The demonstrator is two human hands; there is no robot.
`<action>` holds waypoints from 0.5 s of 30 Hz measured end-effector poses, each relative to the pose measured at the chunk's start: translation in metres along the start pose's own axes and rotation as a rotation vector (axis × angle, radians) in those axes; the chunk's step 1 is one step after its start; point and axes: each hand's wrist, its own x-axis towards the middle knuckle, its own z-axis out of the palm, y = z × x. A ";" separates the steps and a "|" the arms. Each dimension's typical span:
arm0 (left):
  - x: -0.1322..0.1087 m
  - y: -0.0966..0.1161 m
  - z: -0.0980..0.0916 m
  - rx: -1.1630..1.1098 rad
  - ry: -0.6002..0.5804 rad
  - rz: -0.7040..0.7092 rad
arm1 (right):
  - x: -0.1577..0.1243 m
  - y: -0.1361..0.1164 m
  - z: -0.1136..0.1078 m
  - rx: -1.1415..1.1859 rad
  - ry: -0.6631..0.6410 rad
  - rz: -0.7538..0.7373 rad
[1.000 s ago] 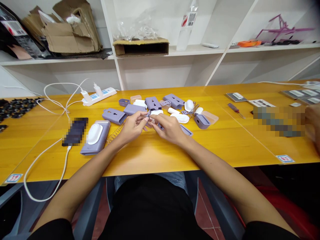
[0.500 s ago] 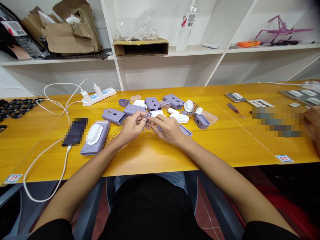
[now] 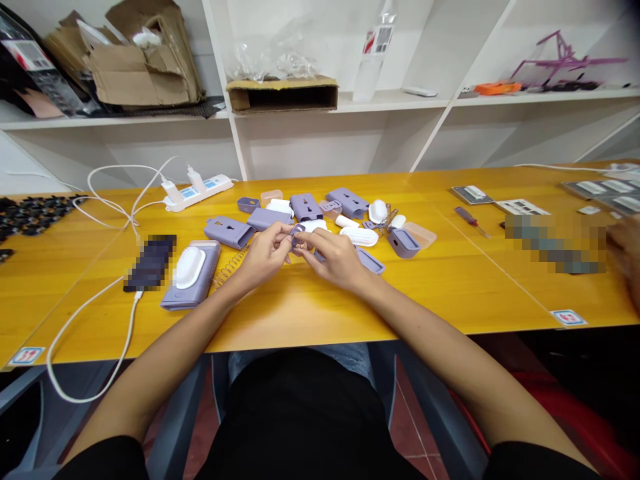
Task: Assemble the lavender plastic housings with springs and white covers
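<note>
Pinched between the fingers of my left hand and my right hand is a small purple plastic part, partly hidden by the fingertips. Both hands are above the table, close together. Around them lie purple housings with cut-out slots, a white ribbed oval piece and a purple end cap. A coil spring rests just left of my left wrist. Below my right hand, a purple frame is partly covered.
A purple case with a white oval top lies beside a phone on a white cable. A power strip sits behind. A screwdriver is to the right; at the far right edge is another person's hand.
The small purple part has turned slightly between my fingers. Both hands stay in nearly the same place, and the things on the table have not moved.
</note>
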 end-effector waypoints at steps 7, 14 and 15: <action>0.000 -0.004 0.002 -0.053 0.033 -0.029 | 0.001 -0.004 0.001 0.096 0.055 0.038; -0.001 0.002 0.005 -0.104 0.052 -0.035 | 0.000 -0.007 0.004 0.114 0.066 0.127; -0.001 0.002 0.005 -0.109 0.052 -0.035 | 0.000 -0.008 0.004 0.114 0.066 0.132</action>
